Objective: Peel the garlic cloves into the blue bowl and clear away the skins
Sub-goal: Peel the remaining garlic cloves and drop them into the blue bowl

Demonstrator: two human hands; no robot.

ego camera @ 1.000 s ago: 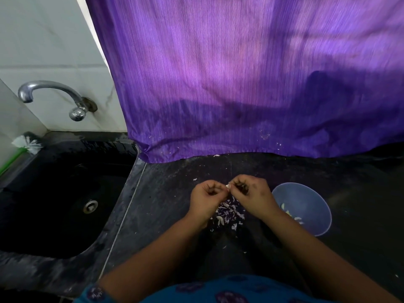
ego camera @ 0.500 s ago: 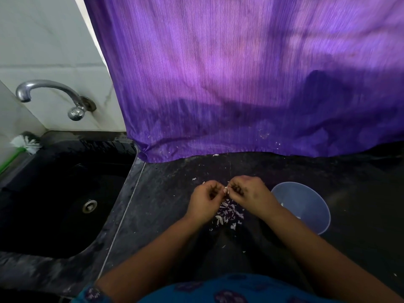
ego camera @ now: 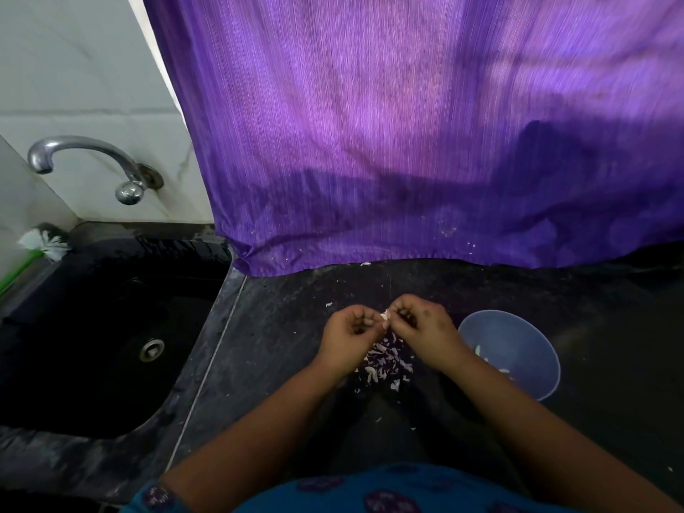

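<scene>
while both hands meet at the lower centre of the frame, the left hand (ego camera: 349,336) and right hand (ego camera: 422,327) curl their fingers (ego camera: 401,312) onto one pale garlic clove (ego camera: 386,315). skins (ego camera: 385,362) lie heaped on the dark surface (ego camera: 281,327) just below them; the blue bowl (ego camera: 518,349) sits just right, holding peeled cloves (ego camera: 478,350).

Pale garlic clove (ego camera: 386,315) pinched above heaped skins (ego camera: 385,361), blue bowl (ego camera: 518,349) upright alongside, holding peeled cloves (ego camera: 478,350)
</scene>
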